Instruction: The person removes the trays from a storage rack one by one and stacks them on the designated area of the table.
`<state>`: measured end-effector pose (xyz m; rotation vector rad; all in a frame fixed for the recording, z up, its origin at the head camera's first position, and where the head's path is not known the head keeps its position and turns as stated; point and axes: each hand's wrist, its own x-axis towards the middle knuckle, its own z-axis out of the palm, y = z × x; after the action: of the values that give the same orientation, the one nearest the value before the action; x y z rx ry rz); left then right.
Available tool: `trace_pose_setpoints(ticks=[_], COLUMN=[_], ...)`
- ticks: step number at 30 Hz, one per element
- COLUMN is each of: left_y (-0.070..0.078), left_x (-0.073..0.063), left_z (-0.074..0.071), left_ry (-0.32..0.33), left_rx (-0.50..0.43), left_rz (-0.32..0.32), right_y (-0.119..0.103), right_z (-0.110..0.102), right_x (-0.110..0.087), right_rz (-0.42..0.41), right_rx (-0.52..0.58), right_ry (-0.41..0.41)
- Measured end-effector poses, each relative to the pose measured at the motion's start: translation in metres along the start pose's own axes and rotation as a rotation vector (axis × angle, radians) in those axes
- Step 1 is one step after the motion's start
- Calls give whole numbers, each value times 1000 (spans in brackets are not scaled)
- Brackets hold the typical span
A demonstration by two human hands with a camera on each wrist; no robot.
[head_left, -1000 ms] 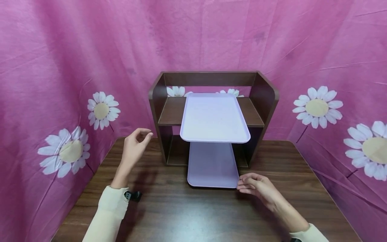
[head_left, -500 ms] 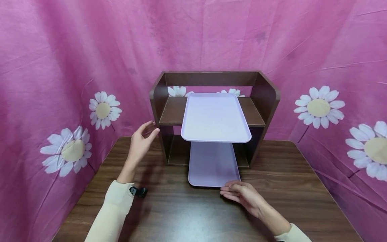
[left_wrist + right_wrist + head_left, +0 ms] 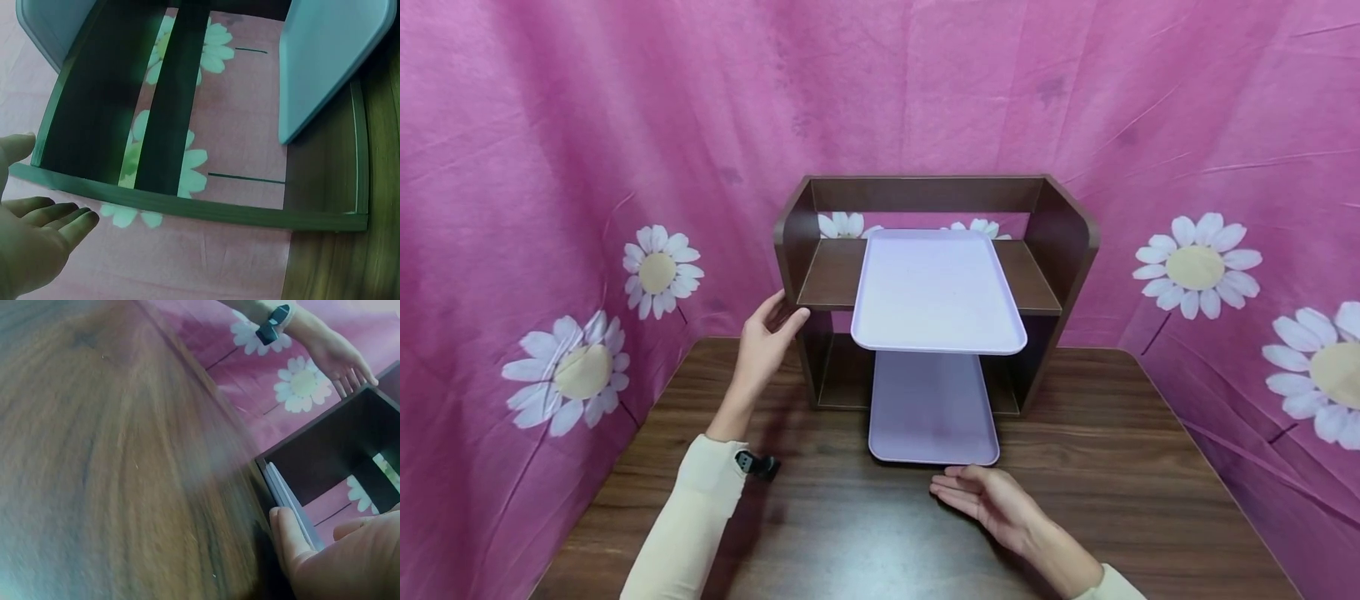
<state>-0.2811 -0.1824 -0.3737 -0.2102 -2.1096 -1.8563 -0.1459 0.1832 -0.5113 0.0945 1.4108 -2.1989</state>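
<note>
A dark brown two-tier shelf stands on the table. One pale lilac tray lies on its upper board, jutting out over the front. A second lilac tray rests below, its front part reaching past the shelf onto the table. My left hand is at the shelf's left side panel, thumb on the front side and fingers on the outer side; in the left wrist view the hand spreads around the panel's edge. My right hand, fingers extended, is right at the lower tray's front edge.
The wooden table stretches in front of the shelf and to both sides. A pink curtain with white daisies hangs behind and along both sides. A small black device sits on my left wrist.
My left hand has moved right and forward to the shelf's side panel. My right hand has slid left along the lower tray's front, from its right corner. Both trays stay put.
</note>
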Motion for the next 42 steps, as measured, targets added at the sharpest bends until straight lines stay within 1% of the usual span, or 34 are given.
trace_pose_setpoints(ticks=[7, 15, 22, 25, 30, 35, 42], left_y=[0, -2, -5, -4, -3, -3, -2], left_x=[4, 5, 7, 7, 6, 6, 6], left_z=[7, 14, 15, 15, 14, 13, 13], left_ry=[8, 17, 49, 60, 73, 73, 64], left_rx=[-30, -75, -14, -9, -4, 6, -3], left_rz=[13, 22, 39, 32, 19, 22, 18], right_y=[5, 9, 16, 18, 18, 15, 7], right_z=[5, 13, 26, 30, 33, 33, 31], right_x=[5, 13, 18, 19, 22, 24, 24], right_rz=[-6, -48, -121, -146, -183, -213, -250], right_rx=[108, 193, 239, 263, 254, 241, 236], right_ry=[51, 115, 252, 280, 311, 348, 359])
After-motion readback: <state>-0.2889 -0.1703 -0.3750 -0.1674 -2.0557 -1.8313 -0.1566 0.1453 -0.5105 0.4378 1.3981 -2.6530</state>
